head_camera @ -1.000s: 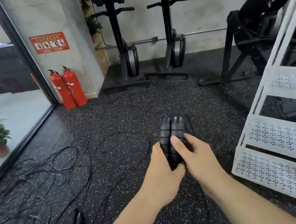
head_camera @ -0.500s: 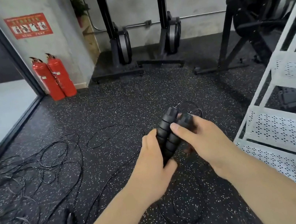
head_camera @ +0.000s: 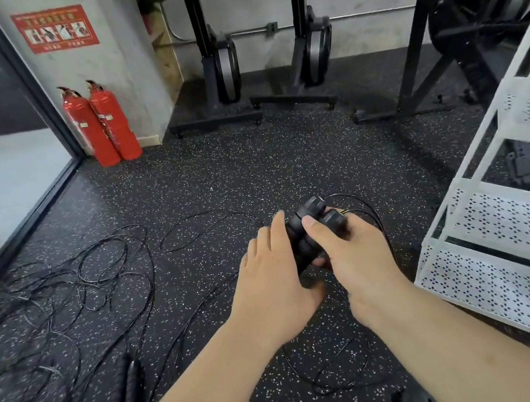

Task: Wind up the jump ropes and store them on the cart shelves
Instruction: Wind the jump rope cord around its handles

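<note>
— Where are the jump rope handles (head_camera: 309, 228)?

— Up off the floor (head_camera: 211, 174), between both hands: two black ribbed handles side by side, tips tilted away and to the right.

— And the fingers?

— The left hand (head_camera: 274, 285) wraps the handles from the left. The right hand (head_camera: 357, 255) clamps them, thumb on top and fingers curled behind.

— The cord (head_camera: 365, 201)?

— It loops out past the right hand and trails onto the floor.

— The cart (head_camera: 501, 224)?

— White with perforated shelves, just to the right. Other jump ropes (head_camera: 96, 277) lie tangled on the floor to the left, well apart from the hands.
</note>
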